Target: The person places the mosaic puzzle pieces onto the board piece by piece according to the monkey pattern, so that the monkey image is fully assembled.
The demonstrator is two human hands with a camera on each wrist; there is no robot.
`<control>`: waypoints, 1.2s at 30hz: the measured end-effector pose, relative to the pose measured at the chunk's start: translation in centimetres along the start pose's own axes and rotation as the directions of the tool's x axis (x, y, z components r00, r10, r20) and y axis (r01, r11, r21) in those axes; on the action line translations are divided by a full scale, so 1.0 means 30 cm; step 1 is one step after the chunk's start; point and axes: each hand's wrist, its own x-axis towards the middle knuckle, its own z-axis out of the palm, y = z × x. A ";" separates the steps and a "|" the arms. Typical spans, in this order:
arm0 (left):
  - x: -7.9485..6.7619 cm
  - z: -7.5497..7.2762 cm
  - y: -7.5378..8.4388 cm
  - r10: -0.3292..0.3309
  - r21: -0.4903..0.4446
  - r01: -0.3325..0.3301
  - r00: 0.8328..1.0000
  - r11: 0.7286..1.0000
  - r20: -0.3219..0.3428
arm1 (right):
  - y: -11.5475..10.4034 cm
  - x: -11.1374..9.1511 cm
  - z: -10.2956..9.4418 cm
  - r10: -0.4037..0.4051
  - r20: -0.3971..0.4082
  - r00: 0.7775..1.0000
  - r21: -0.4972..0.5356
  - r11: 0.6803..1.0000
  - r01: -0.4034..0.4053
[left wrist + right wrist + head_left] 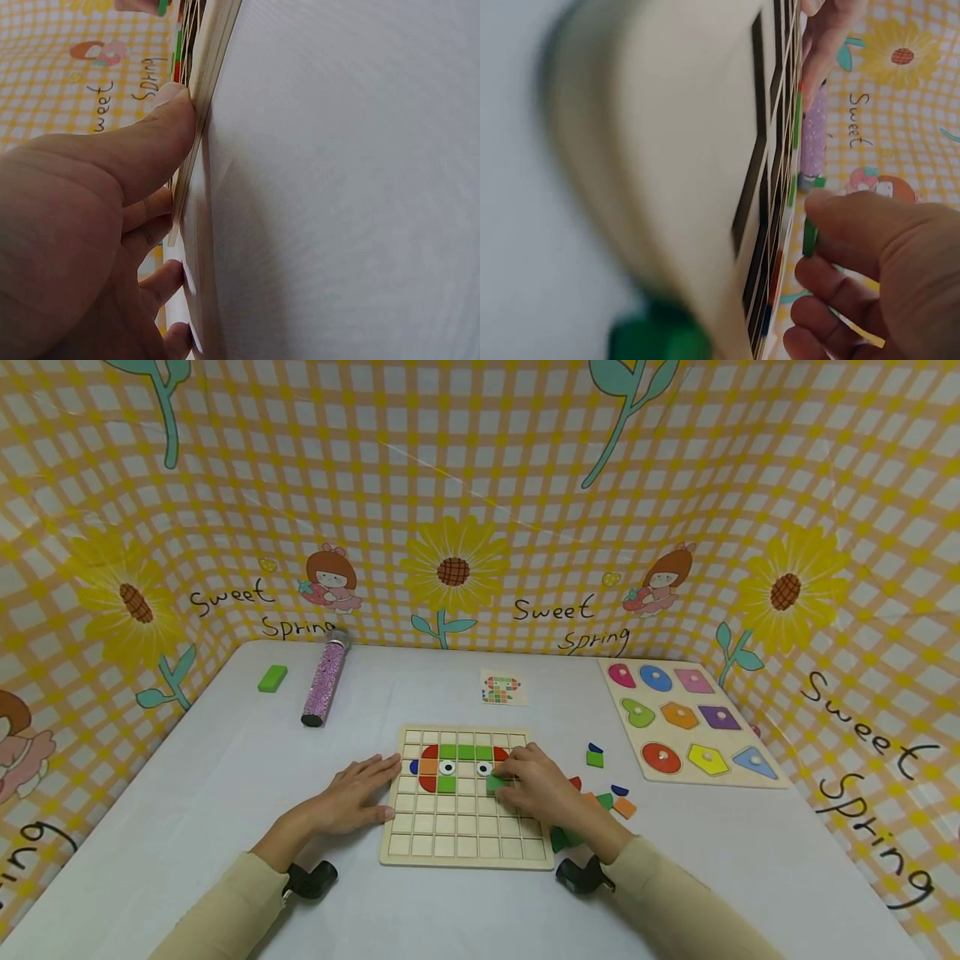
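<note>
A wooden grid board (465, 822) lies in front of me in the head view. In its upper cells sit green tiles (466, 752), red rounded tiles (427, 783), an orange tile, a blue piece (414, 767) and two eye tiles (447, 767). With fingers spread, my left hand (345, 797) rests against the board's left edge; its thumb (161, 124) touches that edge in the left wrist view. My right hand (542, 785), over the board's right side, pinches a green tile (810, 232) between thumb and fingers, just above the cells. That hand hides some right-hand cells.
Loose coloured pieces (625, 807) lie right of the board, some partly under the right forearm. A shape puzzle (708, 739) stands at the right, a small pattern card (501, 687) behind the board. A glittery microphone (324, 685) and a green block (272, 678) lie back left.
</note>
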 end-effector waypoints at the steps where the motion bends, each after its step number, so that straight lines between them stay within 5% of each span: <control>1: 0.000 0.000 0.000 0.000 0.001 0.000 1.000 1.000 0.000 | -0.003 0.004 0.004 0.001 0.003 1.000 -0.006 1.000 -0.001; 11: 0.001 0.003 -0.003 0.002 0.009 -0.002 1.000 1.000 -0.001 | -0.025 0.024 0.024 0.091 0.048 0.995 0.012 0.996 -0.092; 36: -0.001 -0.004 0.001 0.005 0.001 -0.005 1.000 1.000 0.004 | -0.013 0.023 0.026 0.016 0.025 1.000 -0.025 1.000 -0.015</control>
